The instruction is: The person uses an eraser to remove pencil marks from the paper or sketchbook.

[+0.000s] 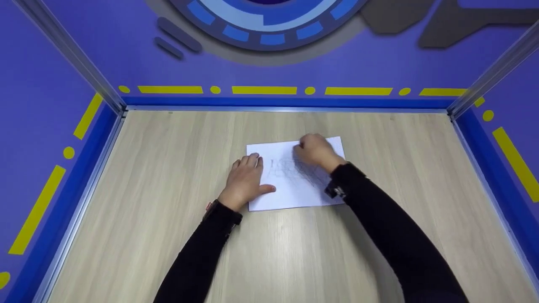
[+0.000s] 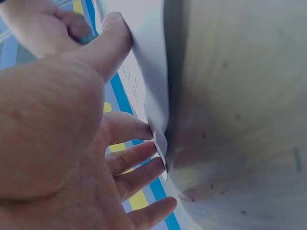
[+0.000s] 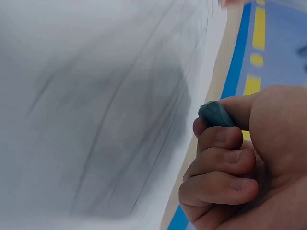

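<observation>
While pinching teal eraser-like bit w/ R hand over scribbled paper on bench, use short, light strokes, w/ L hand spread firmly on paper's L edge vs. creasing.

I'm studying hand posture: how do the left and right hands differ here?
The left hand is spread, while the right hand is curled round a small teal object. The left hand lies across the left edge of the white sheet; the right hand is over its upper right part. Both hands come out of black sleeves.
</observation>
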`<action>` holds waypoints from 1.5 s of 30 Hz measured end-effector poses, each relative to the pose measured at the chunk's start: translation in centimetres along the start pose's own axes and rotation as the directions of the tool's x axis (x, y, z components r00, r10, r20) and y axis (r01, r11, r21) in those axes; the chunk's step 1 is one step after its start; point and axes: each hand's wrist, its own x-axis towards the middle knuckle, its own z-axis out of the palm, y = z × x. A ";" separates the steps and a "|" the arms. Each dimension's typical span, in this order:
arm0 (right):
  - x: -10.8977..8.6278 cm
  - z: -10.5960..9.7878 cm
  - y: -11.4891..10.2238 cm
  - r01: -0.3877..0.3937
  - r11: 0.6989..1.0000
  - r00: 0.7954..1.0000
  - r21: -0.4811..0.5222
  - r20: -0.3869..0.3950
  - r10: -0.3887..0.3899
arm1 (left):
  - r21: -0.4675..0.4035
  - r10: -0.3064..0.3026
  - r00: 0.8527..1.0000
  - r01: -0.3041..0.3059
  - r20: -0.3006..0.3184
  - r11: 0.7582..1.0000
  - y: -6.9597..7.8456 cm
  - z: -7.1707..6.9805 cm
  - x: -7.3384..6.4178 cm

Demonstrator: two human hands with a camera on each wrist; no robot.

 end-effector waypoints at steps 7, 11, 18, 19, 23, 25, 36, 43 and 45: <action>1.4 1.9 -2.6 0.046 0.999 0.998 -0.027 0.049 -0.045 | -0.028 0.000 1.000 -0.001 -0.020 1.000 0.2 0.1 -0.1; 1.5 1.0 -1.6 0.051 0.998 0.998 0.030 0.041 -0.052 | -0.022 -0.016 1.000 0.015 -0.018 1.000 0.4 -0.2 0.1; 1.2 -0.4 1.8 0.038 0.998 0.999 0.059 -0.004 -0.038 | -0.006 -0.029 1.000 0.029 -0.008 1.000 0.5 -0.4 0.5; 1.1 -0.7 2.4 0.025 0.998 1.000 0.064 -0.006 -0.025 | -0.005 -0.029 1.000 0.029 -0.005 1.000 0.5 -0.5 0.5; 0.5 -1.9 5.1 -0.077 0.992 0.997 0.099 0.013 0.076 | -0.007 -0.024 1.000 0.024 -0.002 1.000 0.4 -0.6 0.5; 0.2 -2.5 6.4 -0.138 0.983 0.990 0.118 0.026 0.136 | -0.004 -0.022 1.000 0.022 -0.001 1.000 0.3 -0.7 0.5; -1.5 -4.7 10.5 -0.238 0.966 0.970 0.105 0.075 0.231 | 0.000 -0.023 1.000 0.023 0.007 1.000 0.2 -0.5 0.4; -1.5 -4.5 8.9 -0.273 0.962 0.958 0.032 0.098 0.269 | 0.014 -0.028 0.999 0.027 0.034 1.000 0.3 -0.4 0.1; -1.4 -4.2 7.9 -0.264 0.964 0.961 0.044 0.098 0.258 | 0.010 -0.027 0.999 0.026 0.035 1.000 0.3 -0.4 0.1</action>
